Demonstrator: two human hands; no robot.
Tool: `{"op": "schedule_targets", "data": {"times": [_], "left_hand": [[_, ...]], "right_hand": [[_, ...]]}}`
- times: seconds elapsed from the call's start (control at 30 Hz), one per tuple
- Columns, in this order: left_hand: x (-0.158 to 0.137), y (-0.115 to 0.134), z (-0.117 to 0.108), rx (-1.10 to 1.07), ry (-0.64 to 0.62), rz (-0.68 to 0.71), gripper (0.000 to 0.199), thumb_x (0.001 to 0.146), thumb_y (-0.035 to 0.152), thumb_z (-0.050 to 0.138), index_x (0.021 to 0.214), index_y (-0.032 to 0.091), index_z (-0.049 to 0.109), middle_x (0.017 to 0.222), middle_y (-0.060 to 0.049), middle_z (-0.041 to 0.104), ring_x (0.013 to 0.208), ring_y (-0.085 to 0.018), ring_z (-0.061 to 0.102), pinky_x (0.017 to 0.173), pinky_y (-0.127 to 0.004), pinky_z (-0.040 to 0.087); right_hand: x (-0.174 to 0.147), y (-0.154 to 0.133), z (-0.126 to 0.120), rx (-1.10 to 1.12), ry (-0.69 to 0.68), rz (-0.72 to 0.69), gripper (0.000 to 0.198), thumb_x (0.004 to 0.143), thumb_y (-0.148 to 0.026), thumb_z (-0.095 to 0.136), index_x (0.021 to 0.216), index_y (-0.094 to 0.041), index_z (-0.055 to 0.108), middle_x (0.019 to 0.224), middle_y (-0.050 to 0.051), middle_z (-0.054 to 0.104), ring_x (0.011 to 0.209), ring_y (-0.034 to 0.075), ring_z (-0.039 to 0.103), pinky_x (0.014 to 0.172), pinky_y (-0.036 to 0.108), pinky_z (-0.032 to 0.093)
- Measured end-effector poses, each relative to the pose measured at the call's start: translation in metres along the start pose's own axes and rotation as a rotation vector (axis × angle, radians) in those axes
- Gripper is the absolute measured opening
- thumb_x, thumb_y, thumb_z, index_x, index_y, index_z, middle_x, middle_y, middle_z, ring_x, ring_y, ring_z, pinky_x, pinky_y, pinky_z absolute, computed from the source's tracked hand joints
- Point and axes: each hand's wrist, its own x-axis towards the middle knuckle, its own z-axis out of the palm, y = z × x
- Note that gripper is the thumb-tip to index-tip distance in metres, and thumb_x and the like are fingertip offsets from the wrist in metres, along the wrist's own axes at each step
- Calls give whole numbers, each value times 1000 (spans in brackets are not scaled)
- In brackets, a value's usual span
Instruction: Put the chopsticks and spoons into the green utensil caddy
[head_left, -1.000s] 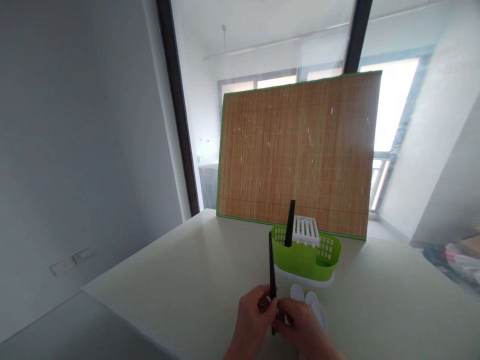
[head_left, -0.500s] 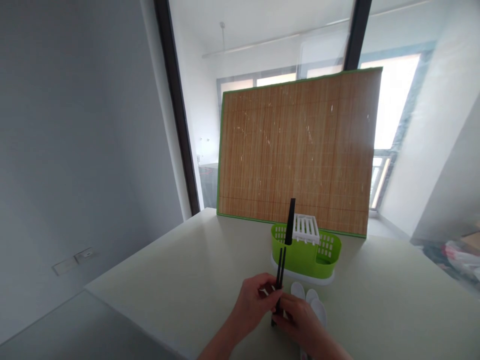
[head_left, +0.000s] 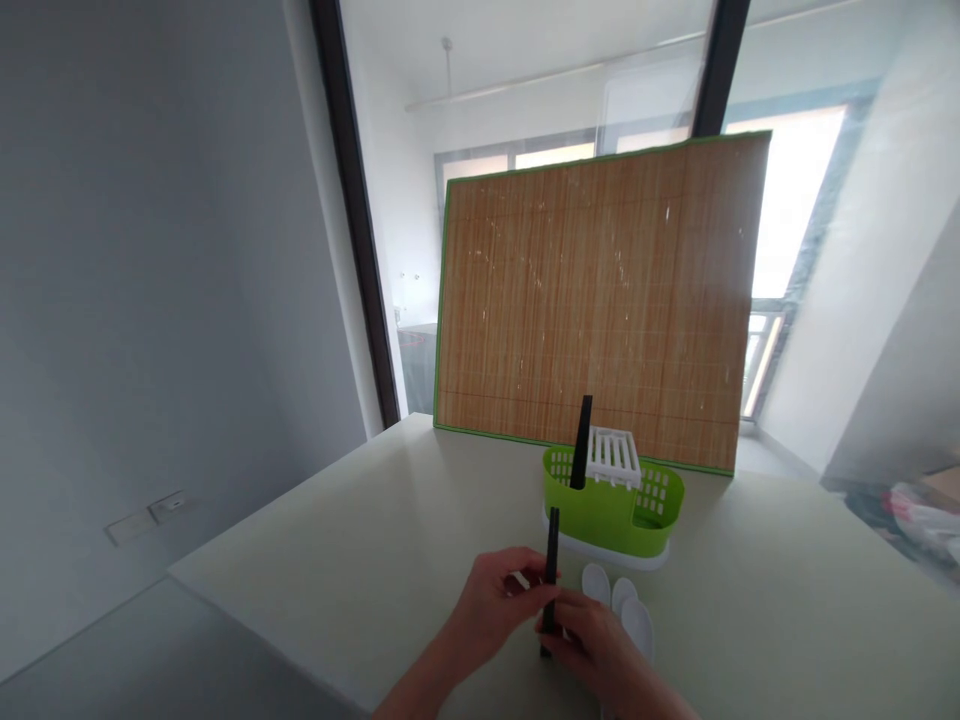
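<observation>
Both hands grip black chopsticks (head_left: 552,550), held nearly upright and close together over the front of the table. My left hand (head_left: 499,605) pinches them around the middle, fingers closed. Lower down, my right hand (head_left: 592,635) is closed around them from the right. Just beyond stands a green cutlery basket (head_left: 607,515) on a white base, with a white slotted rack (head_left: 613,455) at its top. More black chopsticks (head_left: 582,440) stand upright in the basket's left part. White spoons (head_left: 636,625) lie beside my right hand, which hides part of them.
A bamboo mat (head_left: 592,310) with green edging leans upright behind the basket, against a glass partition. The white table (head_left: 360,540) reaches to a grey wall with a socket plate (head_left: 166,507) at left. Blurred items lie beyond the table at far right.
The held chopsticks, spread at the top before, now sit together as one bundle and a little lower. Both hands have shifted slightly left.
</observation>
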Motion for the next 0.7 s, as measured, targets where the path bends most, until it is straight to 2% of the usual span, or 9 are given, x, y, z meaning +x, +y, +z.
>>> {"op": "schedule_targets", "data": {"times": [0.1, 0.23, 0.47, 0.7], "left_hand": [[-3, 10, -7, 136, 7, 25, 19, 75, 30, 62, 86, 17, 69, 78, -2, 66, 71, -13, 59, 62, -19, 46], [-7, 20, -12, 219, -14, 33, 17, 74, 28, 62, 86, 18, 70, 78, -1, 67, 71, -13, 60, 63, -19, 47], [-6, 24, -12, 236, -59, 42, 17, 75, 27, 59, 84, 18, 70, 77, 0, 68, 70, -13, 60, 64, -19, 47], [-2, 24, -15, 217, -64, 32, 18, 75, 28, 60, 86, 18, 70, 78, -1, 68, 70, -13, 61, 63, -20, 46]], "right_hand": [[-1, 1, 1, -30, -15, -5, 6, 80, -16, 55, 80, -20, 60, 82, 1, 57, 73, 14, 55, 64, 21, 37], [-2, 1, 3, -64, -12, -10, 6, 80, -16, 54, 76, -20, 57, 80, 0, 57, 73, 14, 54, 63, 21, 36], [-2, 0, 6, -37, 23, 75, 8, 74, -12, 55, 76, -20, 53, 74, -2, 56, 64, 12, 51, 58, 21, 33], [-1, 2, 10, -9, 42, 56, 12, 71, -8, 53, 71, -20, 49, 73, -2, 55, 65, 12, 50, 58, 21, 32]]}}
